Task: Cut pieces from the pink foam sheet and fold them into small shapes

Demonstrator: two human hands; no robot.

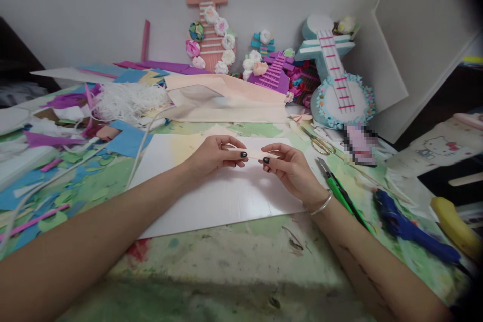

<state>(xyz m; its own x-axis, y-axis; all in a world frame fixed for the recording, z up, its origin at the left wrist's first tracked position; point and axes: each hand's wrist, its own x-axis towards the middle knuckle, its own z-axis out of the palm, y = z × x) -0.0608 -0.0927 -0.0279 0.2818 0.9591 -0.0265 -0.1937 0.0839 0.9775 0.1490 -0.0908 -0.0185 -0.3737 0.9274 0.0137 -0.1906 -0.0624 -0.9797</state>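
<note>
My left hand (217,157) and my right hand (292,168) together pinch a small pale peach paper strip (255,154), one hand at each end. They hover just above a white sheet of board (222,196) lying on the paint-stained table (234,256). Both hands have dark-painted nails, and a silver bangle circles my right wrist. The fingers of both hands are closed on the strip.
Green-handled scissors (341,193) and gold scissors (320,145) lie to the right, with a blue glue gun (407,229) beyond. Large peach paper sheets (226,98), a heap of white cord (126,100) and coloured scraps lie behind and left. Foam guitar models (335,80) lean on the wall.
</note>
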